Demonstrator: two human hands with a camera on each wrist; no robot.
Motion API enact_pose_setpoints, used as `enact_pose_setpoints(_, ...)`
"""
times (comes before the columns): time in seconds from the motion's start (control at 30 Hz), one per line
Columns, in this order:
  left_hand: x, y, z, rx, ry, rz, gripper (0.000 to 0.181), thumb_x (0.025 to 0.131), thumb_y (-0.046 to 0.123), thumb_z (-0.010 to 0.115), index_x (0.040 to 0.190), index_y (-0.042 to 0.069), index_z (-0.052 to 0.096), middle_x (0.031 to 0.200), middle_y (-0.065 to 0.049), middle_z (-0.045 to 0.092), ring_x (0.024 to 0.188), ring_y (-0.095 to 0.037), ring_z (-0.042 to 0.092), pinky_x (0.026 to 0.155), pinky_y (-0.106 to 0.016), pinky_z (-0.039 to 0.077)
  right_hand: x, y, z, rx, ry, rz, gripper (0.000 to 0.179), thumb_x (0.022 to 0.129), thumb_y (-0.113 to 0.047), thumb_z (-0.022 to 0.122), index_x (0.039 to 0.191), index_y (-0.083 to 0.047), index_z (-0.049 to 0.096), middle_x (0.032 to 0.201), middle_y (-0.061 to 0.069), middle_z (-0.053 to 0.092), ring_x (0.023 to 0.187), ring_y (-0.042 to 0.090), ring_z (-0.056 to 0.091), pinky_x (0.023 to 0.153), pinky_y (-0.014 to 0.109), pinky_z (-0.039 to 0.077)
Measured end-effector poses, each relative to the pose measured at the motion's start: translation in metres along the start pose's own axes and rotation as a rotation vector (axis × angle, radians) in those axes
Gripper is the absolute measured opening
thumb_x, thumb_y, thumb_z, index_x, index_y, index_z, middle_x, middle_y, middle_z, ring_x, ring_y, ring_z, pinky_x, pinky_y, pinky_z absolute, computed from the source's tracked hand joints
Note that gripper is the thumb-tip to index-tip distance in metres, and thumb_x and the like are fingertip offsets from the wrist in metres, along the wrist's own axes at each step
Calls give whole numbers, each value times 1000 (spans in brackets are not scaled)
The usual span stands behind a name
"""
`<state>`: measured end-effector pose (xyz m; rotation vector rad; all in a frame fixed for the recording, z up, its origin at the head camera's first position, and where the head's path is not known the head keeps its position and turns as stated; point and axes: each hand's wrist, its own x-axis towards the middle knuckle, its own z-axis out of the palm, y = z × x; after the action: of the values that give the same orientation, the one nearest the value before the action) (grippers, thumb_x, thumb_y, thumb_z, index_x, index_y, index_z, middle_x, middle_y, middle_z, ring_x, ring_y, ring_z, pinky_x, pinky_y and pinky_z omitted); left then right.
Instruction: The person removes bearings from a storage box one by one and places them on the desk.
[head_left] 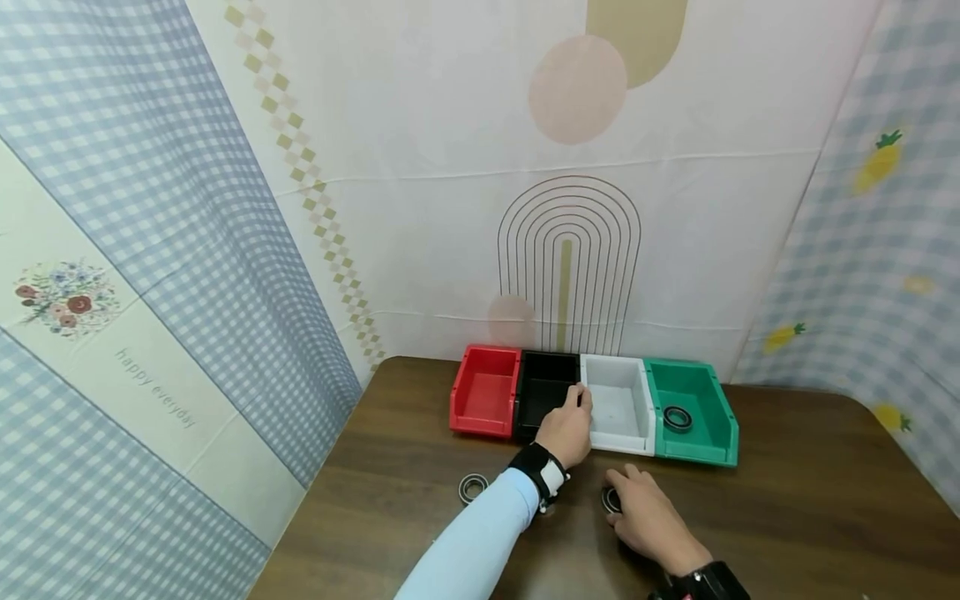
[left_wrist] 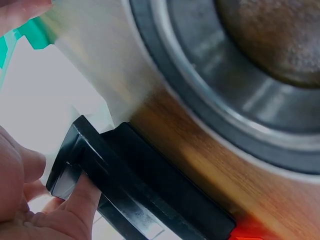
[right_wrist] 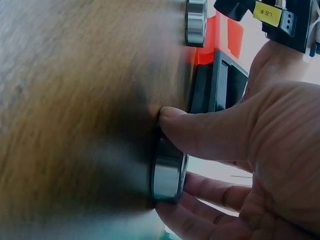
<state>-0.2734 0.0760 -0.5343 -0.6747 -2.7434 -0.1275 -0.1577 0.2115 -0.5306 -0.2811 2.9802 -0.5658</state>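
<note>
My left hand (head_left: 567,433) is at the front of the black bin (head_left: 542,392), where the white bin (head_left: 615,417) adjoins it. In the left wrist view its thumb and fingers pinch the black bin's side wall (left_wrist: 112,170). Lower right, my right hand (head_left: 652,521) grips a ball bearing (right_wrist: 169,172) at the tabletop, thumb on one side of the steel ring and fingers on the other. Another bearing (head_left: 463,492) lies on the table just left of my left forearm and looms large in the left wrist view.
The red bin (head_left: 483,396) stands left of the black one. At the right end, the green bin (head_left: 705,425) holds one bearing (head_left: 678,428). All the bins stand side by side along the back of the brown table (head_left: 810,492), before a patterned cloth (head_left: 450,250).
</note>
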Motion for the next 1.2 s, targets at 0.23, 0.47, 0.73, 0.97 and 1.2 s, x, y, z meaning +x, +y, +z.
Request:
enact_pose_setpoints(0.23, -1, -4, -1, -30, -2, 24, 52, 109, 21, 59, 158, 7, 51, 155, -11, 54, 44, -6, 39, 42, -17, 36, 2, 0, 0, 19, -45, 25, 43, 88, -14, 85, 128, -5, 70, 143, 33, 60, 134, 56, 56, 109, 66, 51)
enact_pose_setpoints(0.47, 0, -10, -5, -66, -20, 38, 55, 108, 22, 62, 159, 7, 50, 160, -11, 52, 48, -6, 46, 45, -17, 42, 3, 1, 0, 36, -44, 36, 45, 89, -15, 85, 130, -5, 70, 146, 30, 58, 135, 51, 56, 108, 63, 52)
enact_pose_setpoints(0.73, 1, -12, -5, -131, -76, 29, 57, 108, 23, 62, 161, 8, 47, 163, -11, 49, 48, -7, 44, 46, -17, 41, 3, 4, 0, 34, -47, 37, 46, 88, -17, 86, 130, -5, 70, 142, 26, 61, 131, 46, 59, 107, 61, 53)
enact_pose_setpoints(0.97, 4, -15, -11, -201, -107, 32, 57, 108, 25, 64, 160, 10, 48, 163, -9, 48, 50, -8, 51, 56, -18, 51, 3, 8, 0, 50, -9, 34, 49, 83, -19, 90, 126, -4, 71, 128, 19, 66, 119, 36, 64, 101, 57, 57)
enact_pose_setpoints(1.2, -1, -18, -15, -232, -116, 14, 58, 107, 29, 65, 160, 10, 50, 166, -6, 47, 105, -14, 76, 85, -26, 63, 3, 11, -8, 162, -76, 53, 61, 93, -33, 82, 142, -1, 64, 143, 25, 63, 135, 49, 58, 110, 66, 49)
